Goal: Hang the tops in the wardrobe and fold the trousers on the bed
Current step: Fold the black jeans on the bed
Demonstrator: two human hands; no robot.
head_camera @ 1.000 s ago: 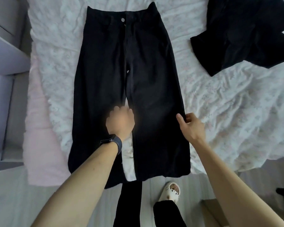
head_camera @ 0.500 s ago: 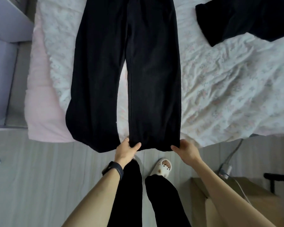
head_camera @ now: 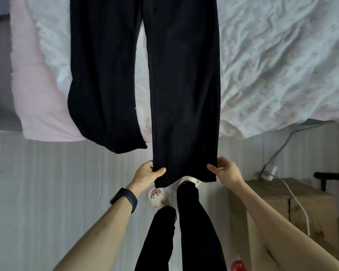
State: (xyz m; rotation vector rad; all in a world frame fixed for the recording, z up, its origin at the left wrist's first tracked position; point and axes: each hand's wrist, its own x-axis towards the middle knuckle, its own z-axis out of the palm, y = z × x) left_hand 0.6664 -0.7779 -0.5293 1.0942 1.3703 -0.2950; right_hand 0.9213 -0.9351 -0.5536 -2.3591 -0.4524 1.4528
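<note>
Compared with half a second ago, you've backed off a bit and dragged one leg of the black trousers (head_camera: 184, 85) toward you. Its hem is now past the bed (head_camera: 282, 65) edge and stretched out over the floor (head_camera: 47, 192), where before it sat right at the edge.

Your left hand (head_camera: 147, 174) pinches the hem's corner on the 9 o'clock side, thumb on top and fingers tucked under the cloth. Your right hand (head_camera: 226, 172) pinches the corner on the 3 o'clock side the same way. The fabric between them looks taut and flat.

The trousers run up toward 12 o'clock and out of the top of the view, lying on the white floral sheet. The other leg, on the 9 o'clock side, is left alone, and its hem droops just over the bed edge next to the pink blanket (head_camera: 41, 85).

There's a dark wristband (head_camera: 123, 199) on your left wrist. A white slipper (head_camera: 159, 196) peeks out just under the hem at 6 o'clock. Off at 4 o'clock sits a cardboard box (head_camera: 282, 202) with a white cable (head_camera: 297, 202) running across it.
</note>
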